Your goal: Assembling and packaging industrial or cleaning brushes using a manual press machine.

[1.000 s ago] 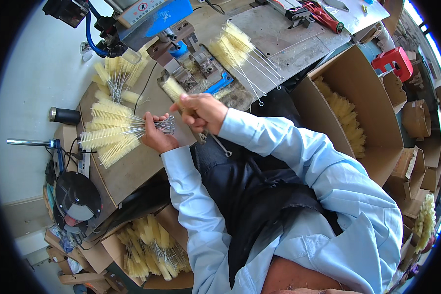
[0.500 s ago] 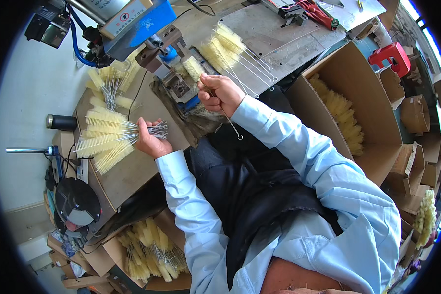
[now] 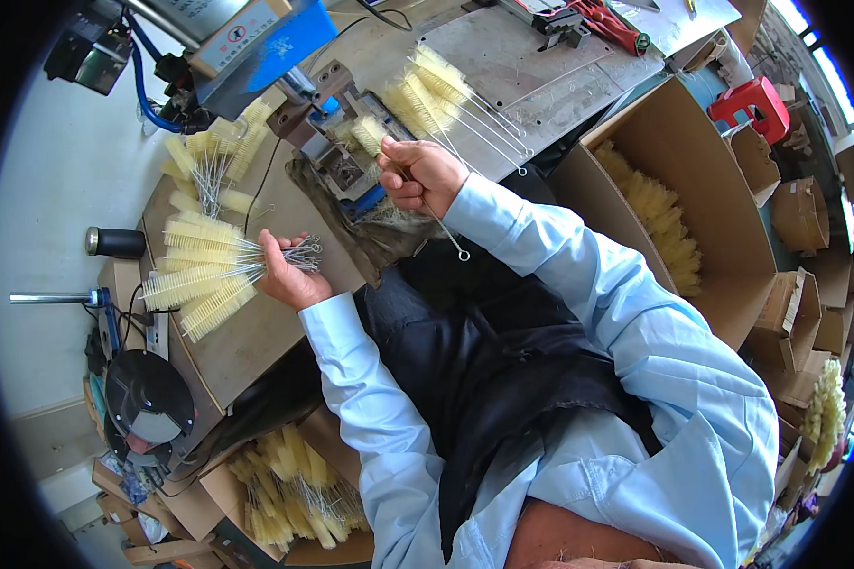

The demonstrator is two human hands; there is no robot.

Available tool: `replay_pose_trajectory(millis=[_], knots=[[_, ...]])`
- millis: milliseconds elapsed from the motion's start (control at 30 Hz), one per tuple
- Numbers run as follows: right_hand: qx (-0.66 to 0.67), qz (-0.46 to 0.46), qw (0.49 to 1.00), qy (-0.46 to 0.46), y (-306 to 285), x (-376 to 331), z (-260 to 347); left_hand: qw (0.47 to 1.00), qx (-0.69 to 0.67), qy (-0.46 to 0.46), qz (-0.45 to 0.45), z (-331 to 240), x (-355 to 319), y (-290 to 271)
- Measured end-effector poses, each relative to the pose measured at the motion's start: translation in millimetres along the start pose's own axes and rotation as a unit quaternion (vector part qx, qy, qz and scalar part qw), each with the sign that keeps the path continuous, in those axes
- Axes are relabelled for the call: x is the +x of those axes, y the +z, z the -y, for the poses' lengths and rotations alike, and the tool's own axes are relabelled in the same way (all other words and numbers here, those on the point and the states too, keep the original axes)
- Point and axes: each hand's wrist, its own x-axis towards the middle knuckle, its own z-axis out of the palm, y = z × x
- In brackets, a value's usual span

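In my left hand [image 3: 289, 273] is a fanned bundle of wire-handled brushes [image 3: 204, 270], gripped by the twisted wire stems. Their cream bristle heads point left and the looped ends stick out to the right of the fingers. A single bottle brush [image 3: 369, 135] is pinched in my right hand [image 3: 424, 176], its bristles toward the press fixture [image 3: 346, 166] and its looped wire end hanging toward me. The bristle head is beside the fixture; whether it touches cannot be told. Several more brushes [image 3: 429, 90] lie just beyond my right hand on the metal bench.
A blue press head [image 3: 266, 57] overhangs the bench at upper left, near another brush pile [image 3: 209, 156]. Cardboard boxes of brushes stand at right [image 3: 721, 218] and lower left [image 3: 223, 484]. Red-handled pliers [image 3: 617, 27] lie at the far edge; a black cylinder [image 3: 114, 242] is left.
Both hands keep their grips and have barely moved. The looped end of one brush on the bench is now hidden behind my right hand and cuff. The whole view has shifted slightly.
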Motion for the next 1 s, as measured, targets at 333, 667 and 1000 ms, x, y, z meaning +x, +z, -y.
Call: replay_pose_trajectory(millis=[333, 667, 1000], knots=[[-0.293, -0.109, 0.937, -0.155, -1.1, -10.5, 4.4, 1.000, -0.016, -0.007, -0.015, -3.8, 0.3, 0.3], [-0.543, -0.117, 0.787, -0.270, 6.7, -4.5, 12.5, 0.999, -0.032, -0.014, -0.002, 5.2, 7.5, -9.9], [-0.559, -0.145, 0.778, -0.247, 8.5, 2.5, 8.1, 0.998, -0.046, -0.033, 0.009, 2.4, 7.0, -10.7]])
